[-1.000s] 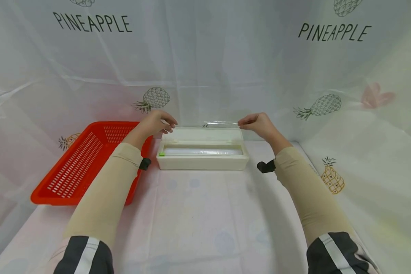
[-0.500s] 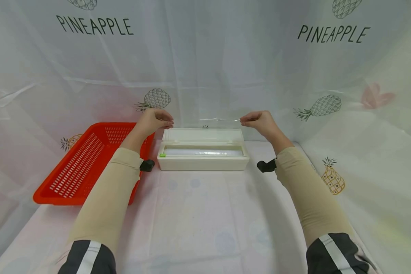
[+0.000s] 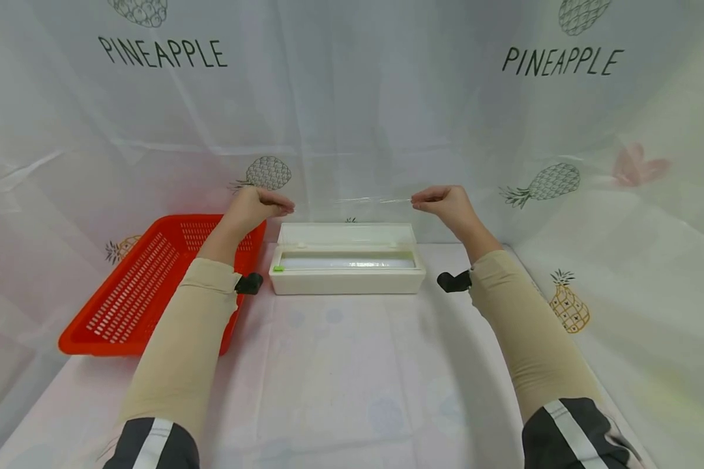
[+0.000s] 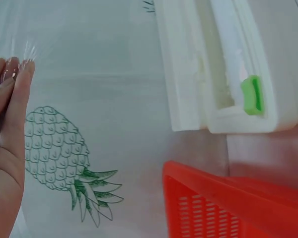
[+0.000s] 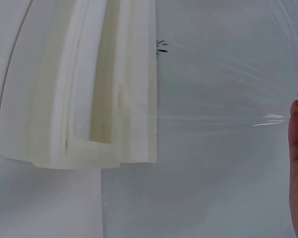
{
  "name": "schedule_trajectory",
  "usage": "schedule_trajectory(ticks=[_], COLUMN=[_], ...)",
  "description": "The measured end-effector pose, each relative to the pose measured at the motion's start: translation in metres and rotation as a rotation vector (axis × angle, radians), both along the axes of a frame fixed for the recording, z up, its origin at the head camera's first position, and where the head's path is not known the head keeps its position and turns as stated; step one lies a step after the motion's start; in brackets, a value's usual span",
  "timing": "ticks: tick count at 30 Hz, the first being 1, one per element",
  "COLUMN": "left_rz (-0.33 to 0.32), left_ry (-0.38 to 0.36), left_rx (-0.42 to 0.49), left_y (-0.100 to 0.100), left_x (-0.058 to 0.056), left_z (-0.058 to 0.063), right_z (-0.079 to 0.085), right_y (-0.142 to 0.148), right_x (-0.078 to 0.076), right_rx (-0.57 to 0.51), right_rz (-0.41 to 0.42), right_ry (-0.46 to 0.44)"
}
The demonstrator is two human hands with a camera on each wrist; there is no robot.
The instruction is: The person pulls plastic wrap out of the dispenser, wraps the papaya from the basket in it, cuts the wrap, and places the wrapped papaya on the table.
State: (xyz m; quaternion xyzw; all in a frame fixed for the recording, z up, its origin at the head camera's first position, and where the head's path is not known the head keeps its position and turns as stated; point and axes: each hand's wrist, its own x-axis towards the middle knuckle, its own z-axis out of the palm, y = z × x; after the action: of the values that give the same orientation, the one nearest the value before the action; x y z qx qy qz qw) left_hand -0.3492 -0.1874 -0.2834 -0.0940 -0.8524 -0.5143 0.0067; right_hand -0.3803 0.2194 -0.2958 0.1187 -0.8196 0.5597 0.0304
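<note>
A cream-white cling film dispenser (image 3: 346, 283) lies crosswise on the table, its lid raised at the back. Inside its long slot sits a roll of film (image 3: 349, 263), and a green slider (image 4: 252, 95) is at the slot's left end. Clear cling film (image 3: 360, 200) stretches above and behind the lid, between both hands. My left hand (image 3: 264, 203) pinches one corner of it, creases fanning from the fingertips in the left wrist view. The other corner is pinched by my right hand (image 3: 446, 203); bright creases run from those fingertips toward the dispenser in the right wrist view.
Left of the dispenser stands a red perforated plastic basket (image 3: 88, 342), partly under my left forearm. A white sheet printed with pineapples (image 3: 268, 172) hangs behind, and a pale cloth (image 3: 340, 378) covers the table.
Both hands have risen a little relative to the dispenser, drawing the film's edge higher. My left hand has shifted slightly left and its fingers have come closer together. The dispenser stays in place.
</note>
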Motion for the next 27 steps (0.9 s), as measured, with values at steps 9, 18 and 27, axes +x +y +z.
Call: schedule_trajectory(ticks=[9,18,27], left_rz=[0.023,0.058,0.081], left_ry=[-0.002,0.021,0.148], left_rx=[0.125,0.095,0.120], left_y=[0.006,0.009,0.015], left_x=[0.000,0.006,0.011], left_z=[0.009,0.019,0.020], right_z=[0.010,0.021,0.026], right_y=[0.000,0.000,-0.001], right_x=[0.003,0.005,0.008], right_rx=[-0.031,-0.059,-0.142], right_rz=[-0.005,-0.024,-0.033], right_ry=[0.030,0.067,0.121])
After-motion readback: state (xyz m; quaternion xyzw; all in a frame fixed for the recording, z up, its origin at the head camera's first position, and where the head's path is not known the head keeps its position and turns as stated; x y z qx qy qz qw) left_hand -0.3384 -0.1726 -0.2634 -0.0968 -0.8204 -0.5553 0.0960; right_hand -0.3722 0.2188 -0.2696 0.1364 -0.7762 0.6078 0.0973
